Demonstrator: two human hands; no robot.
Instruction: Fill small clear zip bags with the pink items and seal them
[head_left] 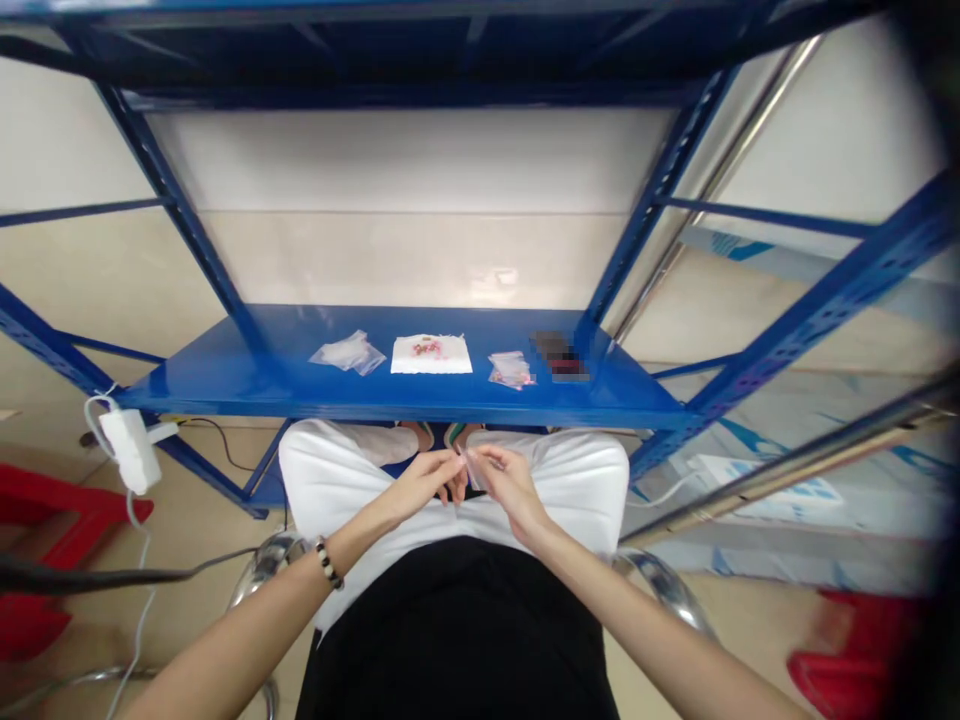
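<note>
Above my lap, my left hand [439,474] and my right hand [510,482] pinch a small clear plastic bag [472,470] between them. The fingers of both hands are closed on its edges, and whether anything is inside the bag cannot be made out. Beyond my knees, on the blue shelf [360,392], lies a white cloth or paper sheet [450,362] with small pink, red and greenish pieces [429,348] on it. Left of the sheet is a loose pile of clear plastic bags [351,353]. To its right sit small bags with pinkish contents [512,369].
A dark, pixelated object [561,356] lies at the shelf's right end. Blue uprights [645,220] frame the shelf, with another shelf overhead. A white power strip [131,450] hangs at the left with cables. Red stools [45,560] stand on the floor.
</note>
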